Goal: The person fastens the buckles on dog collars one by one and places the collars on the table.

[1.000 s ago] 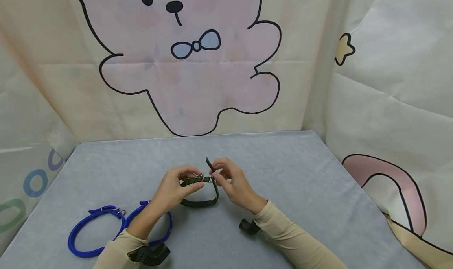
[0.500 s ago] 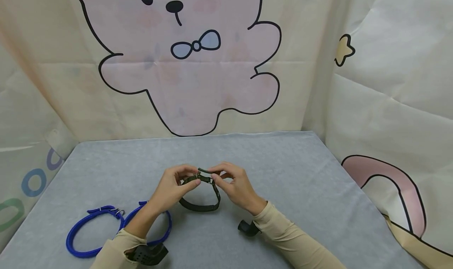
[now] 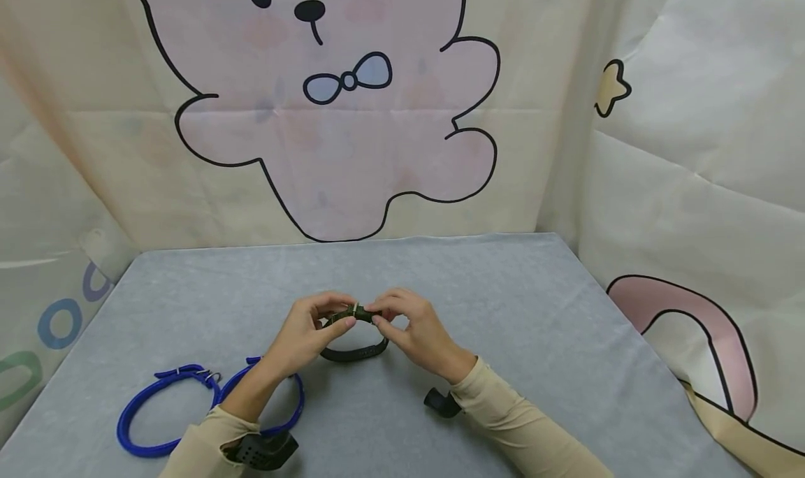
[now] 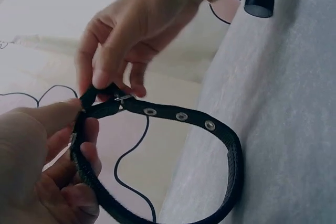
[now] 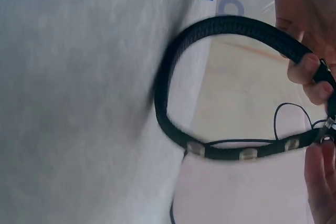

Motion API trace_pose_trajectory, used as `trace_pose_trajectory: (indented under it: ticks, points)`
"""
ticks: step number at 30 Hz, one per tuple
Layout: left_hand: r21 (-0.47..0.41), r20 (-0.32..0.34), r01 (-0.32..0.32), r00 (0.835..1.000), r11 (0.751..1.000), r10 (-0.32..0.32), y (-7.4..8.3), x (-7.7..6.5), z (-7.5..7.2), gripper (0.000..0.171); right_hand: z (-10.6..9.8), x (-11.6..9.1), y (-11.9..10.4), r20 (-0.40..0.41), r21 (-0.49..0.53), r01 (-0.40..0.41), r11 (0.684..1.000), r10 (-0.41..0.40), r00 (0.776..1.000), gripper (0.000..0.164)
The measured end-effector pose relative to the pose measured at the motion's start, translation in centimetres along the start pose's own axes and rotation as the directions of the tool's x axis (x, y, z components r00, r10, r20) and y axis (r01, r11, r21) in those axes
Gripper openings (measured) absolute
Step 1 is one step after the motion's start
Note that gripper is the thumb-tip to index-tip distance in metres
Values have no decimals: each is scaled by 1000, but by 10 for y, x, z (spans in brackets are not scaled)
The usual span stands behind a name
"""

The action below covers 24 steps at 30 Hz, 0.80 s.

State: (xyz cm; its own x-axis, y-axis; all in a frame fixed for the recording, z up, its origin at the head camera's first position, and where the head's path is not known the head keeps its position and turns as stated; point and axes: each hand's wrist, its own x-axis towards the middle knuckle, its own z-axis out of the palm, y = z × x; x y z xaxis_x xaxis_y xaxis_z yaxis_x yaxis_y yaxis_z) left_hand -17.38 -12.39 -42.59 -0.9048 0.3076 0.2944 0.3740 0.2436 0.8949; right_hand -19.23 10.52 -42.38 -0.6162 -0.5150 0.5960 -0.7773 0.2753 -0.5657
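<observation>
A dark green collar (image 3: 354, 354) with a metal buckle is held in a closed loop just above the table. My left hand (image 3: 314, 328) pinches its buckle end between thumb and fingers. Close beside it, my right hand (image 3: 411, 331) pinches the strap at the other side of the buckle. Metal eyelets (image 4: 181, 116) run along the strap in the left wrist view. There, the strap tip is folded up between the two hands, and my fingers partly hide the buckle. The lower part of the loop hangs free.
Two blue collars (image 3: 135, 414) lie on the table at the left, one partly under my left forearm. Grey cloth covers the table (image 3: 534, 324). Printed curtains (image 3: 534, 184) stand behind and at both sides.
The loose strap tip, first sticking up and then bent left over the buckle, now lies along the collar. My right hand has shifted slightly left; the loop tilted down and then back up.
</observation>
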Motion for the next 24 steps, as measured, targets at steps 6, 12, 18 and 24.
trace_pose_trajectory:
  ticks: [6,12,18,24]
  points:
    - [-5,-50,24,998,1000,-24,2,-2,2,20,5,-1,-1,3,168,-141,976,142,990,23]
    - [-8,-123,10,992,1000,-11,5,-3,7,17,9,-3,-3,-3,232,-195,953,201,980,20]
    - [117,-129,-12,991,993,27,12,-4,12,15,12,-4,-5,33,223,-199,954,196,980,23]
    - [295,-84,-5,996,956,31,21,-5,17,16,10,-3,-9,40,121,-130,984,126,991,28]
